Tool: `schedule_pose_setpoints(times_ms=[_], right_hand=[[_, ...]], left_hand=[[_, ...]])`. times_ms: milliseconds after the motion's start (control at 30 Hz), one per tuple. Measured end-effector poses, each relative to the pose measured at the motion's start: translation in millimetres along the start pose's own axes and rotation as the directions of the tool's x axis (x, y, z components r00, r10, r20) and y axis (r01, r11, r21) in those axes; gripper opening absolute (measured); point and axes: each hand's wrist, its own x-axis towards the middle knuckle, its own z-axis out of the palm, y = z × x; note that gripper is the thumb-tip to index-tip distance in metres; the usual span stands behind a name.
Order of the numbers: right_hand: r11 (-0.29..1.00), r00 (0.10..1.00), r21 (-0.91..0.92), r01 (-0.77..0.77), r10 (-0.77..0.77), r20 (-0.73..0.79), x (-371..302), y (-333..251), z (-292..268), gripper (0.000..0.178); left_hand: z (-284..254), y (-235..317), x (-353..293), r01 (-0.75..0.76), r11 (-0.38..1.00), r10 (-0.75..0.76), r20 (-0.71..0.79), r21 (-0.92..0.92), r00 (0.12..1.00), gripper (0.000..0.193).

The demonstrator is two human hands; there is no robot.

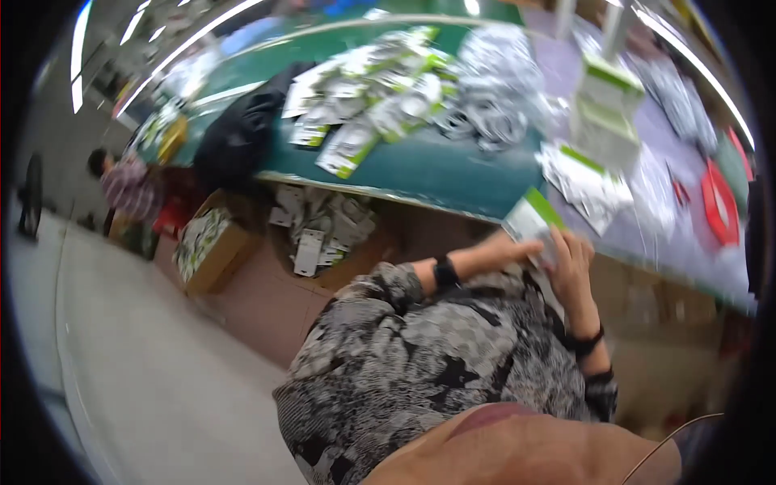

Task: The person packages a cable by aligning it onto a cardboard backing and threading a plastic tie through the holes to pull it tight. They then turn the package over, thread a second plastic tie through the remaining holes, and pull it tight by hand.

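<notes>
So both hands are busy with one thing here: a flat white card packet [529, 217] with a bright green stripe, held up in front of the torso, right by the near edge of the green tabletop [485, 184]. The left hand [511, 249] comes in from the left with its thumb pointing across the packet's lower end, and the right hand [571, 257] has its fingers bent over the packet's right side, so I'd call it pinched between the two of them. It's pretty smeary around the fingers, so I can't really tell which one is doing most of the gripping. There's a black band on each wrist. Up on the green top there's a big messy heap of similar white and green packs [376, 97], with a pile of coiled pale cables [493, 93] just to its right and a dark bundle of cloth [242, 133] at its left. Over on the purplish part of the table, more white cards [586, 190] lie near the hands, with a pale green box [606, 113] behind them and a red tray [719, 202] further right. Below the table edge, a cardboard box [226, 260] full of packs sits on the floor, and a person in a checked shirt [129, 190] is off at far left.
</notes>
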Motion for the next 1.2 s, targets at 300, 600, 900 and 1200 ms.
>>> schedule_pose_setpoints(times_ms=[300, 600, 900, 1200], right_hand=[[0.995, 0.999, 0.098, 0.005, -0.001, -0.048, 36, 41, 0, 0.046], [0.99, 0.982, 0.12, -0.07, 0.089, -0.164, 23, 63, -5, 0.053], [0.983, 0.979, 0.042, -0.177, 0.18, -0.093, 17, 78, 7, 0.045], [0.982, 0.981, 0.029, -0.188, 0.189, -0.038, 25, 70, 4, 0.039]], left_hand=[[12, 14, 30, 0.085, 0.94, -0.107, -0.048, -0.332, 0.993, 0.035], [16, 14, 70, 0.007, 0.945, -0.046, -0.111, -0.326, 0.993, 0.038], [19, 6, 92, 0.078, 0.907, -0.135, -0.11, -0.414, 0.985, 0.036], [16, -1, 95, 0.094, 0.897, -0.163, -0.125, -0.431, 0.979, 0.037]])
